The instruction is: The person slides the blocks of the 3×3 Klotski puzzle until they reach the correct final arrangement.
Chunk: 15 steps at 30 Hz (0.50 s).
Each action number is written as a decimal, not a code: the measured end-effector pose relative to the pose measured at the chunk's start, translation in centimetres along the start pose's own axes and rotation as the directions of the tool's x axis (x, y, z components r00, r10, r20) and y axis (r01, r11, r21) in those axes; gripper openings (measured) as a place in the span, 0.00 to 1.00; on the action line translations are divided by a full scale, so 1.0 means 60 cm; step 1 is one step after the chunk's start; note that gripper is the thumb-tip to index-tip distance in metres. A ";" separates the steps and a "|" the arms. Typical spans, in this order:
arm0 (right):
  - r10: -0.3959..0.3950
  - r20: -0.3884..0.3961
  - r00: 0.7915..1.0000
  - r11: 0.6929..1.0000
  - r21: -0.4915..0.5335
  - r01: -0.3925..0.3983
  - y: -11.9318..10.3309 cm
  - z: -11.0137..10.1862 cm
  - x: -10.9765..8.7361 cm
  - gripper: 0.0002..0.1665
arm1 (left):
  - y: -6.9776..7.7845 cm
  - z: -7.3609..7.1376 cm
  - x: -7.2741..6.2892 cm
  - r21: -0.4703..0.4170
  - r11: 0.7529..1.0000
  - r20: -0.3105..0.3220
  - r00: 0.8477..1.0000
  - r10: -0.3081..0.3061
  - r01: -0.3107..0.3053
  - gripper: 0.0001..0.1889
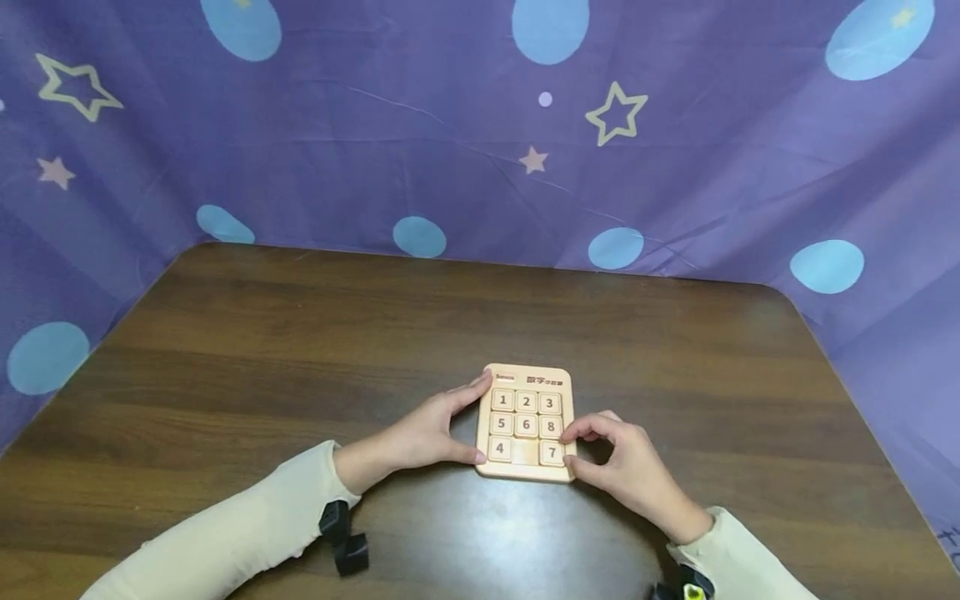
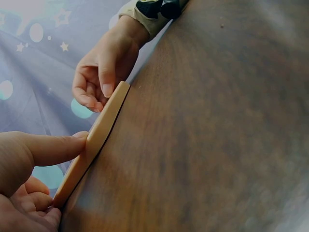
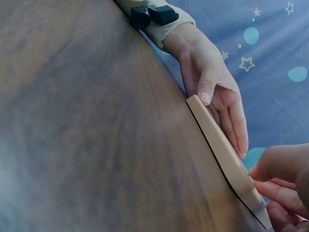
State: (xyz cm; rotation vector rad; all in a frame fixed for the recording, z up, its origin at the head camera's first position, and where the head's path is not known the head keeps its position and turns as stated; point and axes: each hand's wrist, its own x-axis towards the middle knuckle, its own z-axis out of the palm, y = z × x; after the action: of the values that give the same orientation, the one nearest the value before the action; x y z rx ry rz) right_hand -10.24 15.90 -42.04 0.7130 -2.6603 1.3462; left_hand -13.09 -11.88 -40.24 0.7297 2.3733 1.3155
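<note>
A pale wooden number sliding puzzle (image 1: 525, 377) lies flat on the table, with numbered tiles in three rows. The rows read 1 2 3, then 5 6 8, then 4, a gap and 7. Holding its left side is my left hand (image 1: 427, 429), thumb at the lower corner and fingers at the upper one. My right hand (image 1: 626, 462) is at the right edge, its curled index finger beside the 8 and 7 tiles and its thumb at the lower right rim. Both wrist views show the board's side edge (image 2: 99, 130) low on the table; tile faces are hidden there.
The brown wooden table (image 1: 300, 333) spreads around the board. A purple curtain (image 1: 465, 125) with stars and blue spots hangs behind it and along both sides. A black strap (image 1: 345, 542) hangs at my left sleeve.
</note>
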 end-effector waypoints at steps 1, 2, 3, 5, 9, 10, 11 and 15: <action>-0.002 -0.007 1.000 1.000 0.010 0.002 0.000 0.004 -0.001 0.17 | 0.000 -0.001 -0.002 0.004 1.000 0.004 1.000 -0.001 0.001 0.51; -0.003 -0.016 1.000 1.000 0.023 0.003 0.000 0.007 -0.002 0.17 | 0.000 -0.002 -0.003 0.008 1.000 0.008 1.000 -0.004 0.003 0.51; -0.005 -0.025 1.000 0.999 0.032 0.006 0.000 0.010 -0.004 0.17 | 0.000 -0.003 -0.004 0.012 1.000 0.011 1.000 -0.005 0.005 0.51; -0.008 -0.036 0.999 0.999 0.038 0.010 0.001 0.014 -0.005 0.17 | 0.002 -0.005 -0.006 0.025 1.000 0.015 1.000 -0.009 0.009 0.51; -0.003 -0.040 0.999 0.999 0.042 0.005 0.001 0.011 -0.003 0.17 | 0.005 -0.006 -0.002 0.022 1.000 0.014 1.000 -0.013 0.012 0.51; -0.001 -0.037 0.999 0.999 0.037 0.002 0.001 0.009 -0.002 0.17 | 0.005 -0.005 0.000 0.017 1.000 0.014 1.000 -0.015 0.014 0.51; 0.002 -0.038 0.999 0.999 0.034 0.000 0.001 0.007 -0.001 0.17 | 0.005 -0.004 0.001 0.012 1.000 0.013 1.000 -0.015 0.015 0.51; -0.001 -0.028 1.000 1.000 0.022 0.002 0.001 0.003 0.000 0.17 | 0.006 0.000 0.002 -0.007 1.000 0.008 1.000 -0.028 0.028 0.51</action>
State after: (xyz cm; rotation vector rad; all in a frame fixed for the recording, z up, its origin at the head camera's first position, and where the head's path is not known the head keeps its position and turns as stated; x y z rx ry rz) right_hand -10.25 15.81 -42.19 0.6932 -2.6275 1.3762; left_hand -13.11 -11.64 -39.95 0.6959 2.3633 1.3070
